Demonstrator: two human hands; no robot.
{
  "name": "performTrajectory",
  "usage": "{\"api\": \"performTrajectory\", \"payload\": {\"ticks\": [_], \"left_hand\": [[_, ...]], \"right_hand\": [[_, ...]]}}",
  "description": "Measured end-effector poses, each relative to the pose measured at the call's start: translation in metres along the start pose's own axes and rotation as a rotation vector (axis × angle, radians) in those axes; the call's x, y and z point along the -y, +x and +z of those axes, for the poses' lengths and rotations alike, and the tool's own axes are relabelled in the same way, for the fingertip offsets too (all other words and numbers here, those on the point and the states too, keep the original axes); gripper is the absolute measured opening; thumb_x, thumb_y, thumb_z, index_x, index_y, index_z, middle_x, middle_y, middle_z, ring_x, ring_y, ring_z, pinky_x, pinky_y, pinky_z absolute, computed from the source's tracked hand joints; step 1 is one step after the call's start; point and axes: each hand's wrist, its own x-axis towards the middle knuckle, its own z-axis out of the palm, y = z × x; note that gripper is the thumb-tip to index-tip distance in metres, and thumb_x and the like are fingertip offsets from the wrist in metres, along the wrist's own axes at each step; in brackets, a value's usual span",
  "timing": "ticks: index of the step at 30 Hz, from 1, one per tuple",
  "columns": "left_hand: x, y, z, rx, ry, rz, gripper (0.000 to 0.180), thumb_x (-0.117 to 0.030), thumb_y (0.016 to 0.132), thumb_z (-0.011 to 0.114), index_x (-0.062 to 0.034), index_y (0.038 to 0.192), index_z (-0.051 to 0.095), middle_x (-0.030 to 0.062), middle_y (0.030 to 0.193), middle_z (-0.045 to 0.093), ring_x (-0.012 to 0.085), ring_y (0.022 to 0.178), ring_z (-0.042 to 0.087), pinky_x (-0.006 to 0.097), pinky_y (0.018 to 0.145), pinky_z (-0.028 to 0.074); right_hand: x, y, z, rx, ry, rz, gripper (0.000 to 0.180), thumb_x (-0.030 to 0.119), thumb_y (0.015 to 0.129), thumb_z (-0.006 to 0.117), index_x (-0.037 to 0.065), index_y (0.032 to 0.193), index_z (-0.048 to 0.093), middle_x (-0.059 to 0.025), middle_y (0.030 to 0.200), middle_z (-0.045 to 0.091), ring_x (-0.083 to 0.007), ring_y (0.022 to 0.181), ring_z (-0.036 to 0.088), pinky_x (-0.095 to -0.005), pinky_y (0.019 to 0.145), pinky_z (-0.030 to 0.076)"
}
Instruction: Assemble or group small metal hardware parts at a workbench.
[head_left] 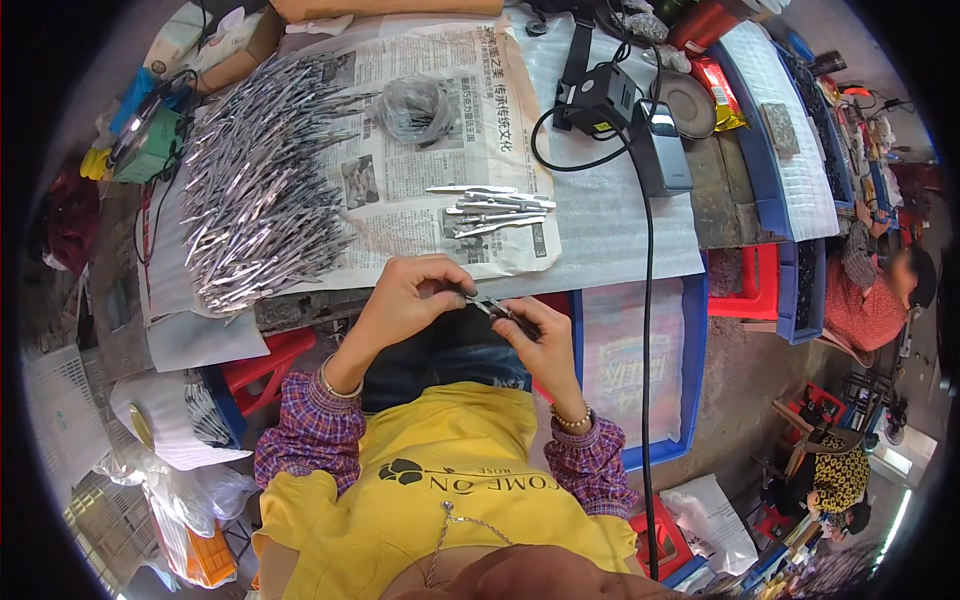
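Just off the table's near edge, my left hand (412, 297) is closed, pinching one end of a slim metal piece (486, 304). My right hand (543, 345) is closed on the same piece from the other side, with a dark part showing between its fingers. The piece is too small to tell its exact kind. Beyond my hands, several slender silver metal pieces (500, 208) lie side by side on a newspaper (400, 215). A large heap of similar metal pieces (265, 190) covers the left of the table. Behind lies a clear plastic bag (412, 108) with small thin parts inside.
A black box (602, 98) with cables and a grey power bank (664, 150) stand at the right; one black cable (649, 350) hangs down past the table. Blue trays (690, 370) and a red stool (745, 285) are at the right. Other people (870, 300) sit farther right.
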Motion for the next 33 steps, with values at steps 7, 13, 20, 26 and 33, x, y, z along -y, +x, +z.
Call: {"api": "performTrajectory", "payload": {"ticks": [7, 13, 20, 26, 33], "left_hand": [[0.000, -0.001, 0.002, 0.018, -0.006, 0.018, 0.015, 0.010, 0.067, 0.060, 0.0040, 0.081, 0.062, 0.0030, 0.075, 0.060, 0.0059, 0.068, 0.053, 0.020, 0.058, 0.042], [-0.012, -0.003, 0.012, -0.025, 0.419, 0.133, 0.019, 0.011, 0.064, 0.060, 0.0013, 0.081, 0.060, 0.0096, 0.072, 0.058, 0.0169, 0.066, 0.058, 0.026, 0.060, 0.044], [-0.017, -0.006, 0.025, -0.105, 0.631, 0.247, 0.019, 0.010, 0.064, 0.057, -0.0005, 0.079, 0.053, 0.0122, 0.067, 0.055, 0.0251, 0.059, 0.054, 0.029, 0.056, 0.042], [-0.016, -0.002, 0.019, -0.055, 0.389, 0.039, 0.018, 0.009, 0.065, 0.059, -0.0008, 0.078, 0.052, 0.0108, 0.064, 0.053, 0.0205, 0.055, 0.052, 0.027, 0.055, 0.041], [-0.012, -0.002, 0.028, -0.121, 0.535, 0.206, 0.019, 0.010, 0.063, 0.059, -0.0007, 0.076, 0.049, 0.0113, 0.063, 0.052, 0.0230, 0.056, 0.052, 0.028, 0.054, 0.041]], "right_hand": [[0.001, -0.002, 0.001, 0.010, -0.018, -0.023, 0.017, 0.005, 0.073, 0.068, 0.000, 0.089, 0.063, -0.0062, 0.070, 0.059, -0.0097, 0.057, 0.051, -0.0222, 0.052, 0.038], [0.007, -0.002, 0.004, -0.054, -0.182, -0.180, 0.014, 0.001, 0.071, 0.064, 0.001, 0.085, 0.062, -0.0098, 0.070, 0.057, -0.0227, 0.058, 0.055, -0.0300, 0.052, 0.042], [0.005, -0.007, 0.004, -0.114, -0.420, -0.301, 0.017, 0.000, 0.069, 0.063, 0.003, 0.084, 0.059, -0.0096, 0.071, 0.054, -0.0279, 0.063, 0.055, -0.0354, 0.053, 0.042], [0.007, -0.009, 0.000, -0.115, -0.384, -0.339, 0.019, -0.002, 0.067, 0.064, 0.003, 0.085, 0.059, -0.0099, 0.072, 0.054, -0.0281, 0.063, 0.054, -0.0353, 0.054, 0.043], [0.006, -0.008, 0.000, -0.146, -0.395, -0.367, 0.019, -0.001, 0.067, 0.064, 0.003, 0.086, 0.059, -0.0095, 0.071, 0.053, -0.0273, 0.062, 0.054, -0.0353, 0.053, 0.042]]}}
